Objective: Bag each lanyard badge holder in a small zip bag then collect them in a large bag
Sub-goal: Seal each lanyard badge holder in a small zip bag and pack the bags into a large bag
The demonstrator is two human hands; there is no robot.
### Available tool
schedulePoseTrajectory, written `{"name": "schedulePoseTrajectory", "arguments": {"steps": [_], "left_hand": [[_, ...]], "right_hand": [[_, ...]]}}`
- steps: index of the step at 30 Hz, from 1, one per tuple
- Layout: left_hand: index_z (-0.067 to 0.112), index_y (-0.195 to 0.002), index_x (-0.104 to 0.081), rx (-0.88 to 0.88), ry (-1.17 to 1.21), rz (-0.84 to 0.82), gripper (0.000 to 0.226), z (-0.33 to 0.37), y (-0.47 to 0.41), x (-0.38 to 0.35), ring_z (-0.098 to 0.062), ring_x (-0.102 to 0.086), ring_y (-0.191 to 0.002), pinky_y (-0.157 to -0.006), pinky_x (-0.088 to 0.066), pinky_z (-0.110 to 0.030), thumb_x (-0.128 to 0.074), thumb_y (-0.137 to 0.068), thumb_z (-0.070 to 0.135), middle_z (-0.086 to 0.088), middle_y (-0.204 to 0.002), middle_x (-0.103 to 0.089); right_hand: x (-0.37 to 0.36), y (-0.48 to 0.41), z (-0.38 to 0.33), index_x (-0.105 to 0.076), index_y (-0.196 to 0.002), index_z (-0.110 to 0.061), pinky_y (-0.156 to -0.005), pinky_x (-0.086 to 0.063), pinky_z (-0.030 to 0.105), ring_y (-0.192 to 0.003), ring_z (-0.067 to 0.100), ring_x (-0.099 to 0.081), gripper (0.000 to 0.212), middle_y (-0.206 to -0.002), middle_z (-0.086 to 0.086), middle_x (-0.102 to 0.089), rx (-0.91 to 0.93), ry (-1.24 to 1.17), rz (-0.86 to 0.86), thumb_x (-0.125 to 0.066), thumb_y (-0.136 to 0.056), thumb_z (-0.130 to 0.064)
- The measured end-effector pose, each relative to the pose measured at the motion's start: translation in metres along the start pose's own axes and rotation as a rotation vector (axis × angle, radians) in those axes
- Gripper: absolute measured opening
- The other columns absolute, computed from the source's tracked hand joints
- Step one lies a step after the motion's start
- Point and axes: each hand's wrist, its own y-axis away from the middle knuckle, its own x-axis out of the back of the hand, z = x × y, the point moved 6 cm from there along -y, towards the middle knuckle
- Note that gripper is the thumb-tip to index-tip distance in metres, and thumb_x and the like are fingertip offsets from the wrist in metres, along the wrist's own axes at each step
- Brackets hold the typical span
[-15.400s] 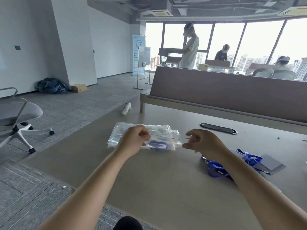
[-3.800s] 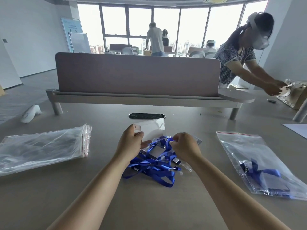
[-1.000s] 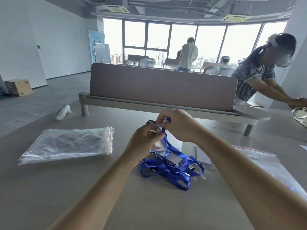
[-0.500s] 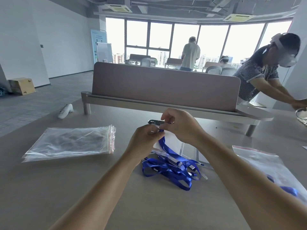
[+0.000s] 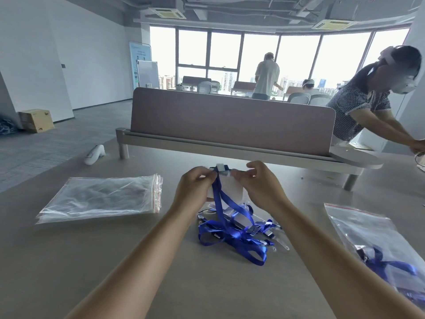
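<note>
The left hand (image 5: 195, 192) and right hand (image 5: 259, 187) pinched one badge holder (image 5: 230, 191) by its top above a pile of blue lanyards (image 5: 234, 233) awaiting bagging on the desk (image 5: 218, 284), small bags (image 5: 101, 199) stacked to the left, the large bag (image 5: 372, 238) at right holding at least one.

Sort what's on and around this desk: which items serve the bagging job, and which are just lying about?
Job: badge holder pinched by left hand and right hand; lanyard pile; small zip bags; large bag with a lanyard inside.
Lying about: white controller; cardboard box on the floor.
</note>
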Motion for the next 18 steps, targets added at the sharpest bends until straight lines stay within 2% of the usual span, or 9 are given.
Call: {"name": "schedulePoseTrajectory", "arguments": {"steps": [3,6,7,8,10,11,12,15,18], "left_hand": [[0.011,-0.088,-0.068,-0.006,0.055,0.092,0.013,0.010,-0.006,0.010,-0.012,-0.067,-0.062,-0.066,-0.063,-0.040,-0.060,-0.096,0.017,-0.001,-0.071,-0.065],[0.016,-0.086,-0.067,-0.006,0.105,0.150,0.012,0.016,-0.011,0.015,-0.023,-0.070,-0.076,-0.072,-0.063,-0.043,-0.061,-0.095,0.020,-0.005,-0.083,-0.070],[0.016,-0.086,-0.067,-0.001,0.117,0.159,0.011,0.016,-0.013,0.016,-0.025,-0.070,-0.080,-0.073,-0.062,-0.044,-0.061,-0.095,0.020,-0.006,-0.086,-0.071],[0.015,-0.088,-0.066,0.008,0.132,0.161,0.010,0.016,-0.014,0.017,-0.026,-0.070,-0.084,-0.073,-0.062,-0.044,-0.061,-0.096,0.020,-0.008,-0.090,-0.071],[0.013,-0.094,-0.067,0.041,0.181,0.142,0.009,0.013,-0.017,0.017,-0.028,-0.070,-0.092,-0.074,-0.062,-0.042,-0.060,-0.096,0.019,-0.012,-0.098,-0.072],[0.012,-0.096,-0.067,0.064,0.230,0.121,0.010,0.011,-0.018,0.017,-0.028,-0.071,-0.094,-0.074,-0.062,-0.042,-0.059,-0.095,0.018,-0.013,-0.101,-0.072],[0.011,-0.098,-0.066,0.089,0.293,0.095,0.010,0.010,-0.019,0.018,-0.027,-0.071,-0.093,-0.073,-0.061,-0.040,-0.058,-0.096,0.016,-0.012,-0.101,-0.072],[0.008,-0.101,-0.062,0.122,0.456,-0.002,0.009,0.014,-0.015,0.023,-0.022,-0.071,-0.084,-0.068,-0.061,-0.036,-0.054,-0.097,0.009,-0.009,-0.092,-0.072],[0.011,-0.091,-0.063,0.096,0.492,-0.134,0.014,0.024,-0.010,0.031,-0.016,-0.071,-0.071,-0.057,-0.059,-0.030,-0.051,-0.098,0.007,-0.002,-0.077,-0.073]], "right_hand": [[-0.007,0.007,0.009,-0.053,-0.110,-0.017,-0.061,-0.042,0.028,-0.068,0.013,-0.056,0.044,-0.084,-0.007,-0.060,-0.055,-0.075,-0.010,-0.055,-0.091,-0.057],[-0.029,0.018,0.015,-0.048,-0.137,-0.014,-0.073,-0.039,0.028,-0.085,0.014,-0.056,0.073,-0.107,-0.002,-0.065,-0.111,-0.112,-0.127,-0.058,-0.085,-0.064],[-0.037,0.021,0.016,-0.047,-0.138,-0.016,-0.073,-0.039,0.027,-0.087,0.013,-0.055,0.074,-0.110,-0.003,-0.065,-0.131,-0.112,-0.166,-0.061,-0.083,-0.063],[-0.044,0.023,0.018,-0.053,-0.131,-0.019,-0.069,-0.039,0.024,-0.084,0.011,-0.056,0.065,-0.106,-0.006,-0.066,-0.134,-0.096,-0.210,-0.065,-0.081,-0.060],[-0.058,0.030,0.016,-0.063,-0.091,-0.023,-0.056,-0.038,0.018,-0.063,0.005,-0.052,0.029,-0.077,-0.010,-0.063,-0.090,-0.086,-0.289,-0.070,-0.080,-0.049],[-0.064,0.032,0.016,-0.061,-0.076,-0.020,-0.054,-0.037,0.018,-0.054,0.004,-0.049,0.025,-0.065,-0.010,-0.057,-0.068,-0.113,-0.328,-0.072,-0.079,-0.042],[-0.068,0.035,0.018,-0.061,-0.071,-0.017,-0.057,-0.038,0.019,-0.053,0.005,-0.049,0.024,-0.062,-0.007,-0.056,-0.056,-0.155,-0.361,-0.073,-0.078,-0.036],[-0.070,0.040,0.019,-0.067,-0.076,-0.008,-0.069,-0.043,0.021,-0.063,0.011,-0.057,0.014,-0.068,0.000,-0.066,0.000,-0.326,-0.454,-0.067,-0.085,-0.019],[-0.062,0.037,0.022,-0.065,-0.079,0.000,-0.072,-0.039,0.032,-0.070,0.023,-0.053,0.018,-0.067,0.010,-0.059,0.016,-0.435,-0.560,-0.069,-0.086,-0.016]]}}
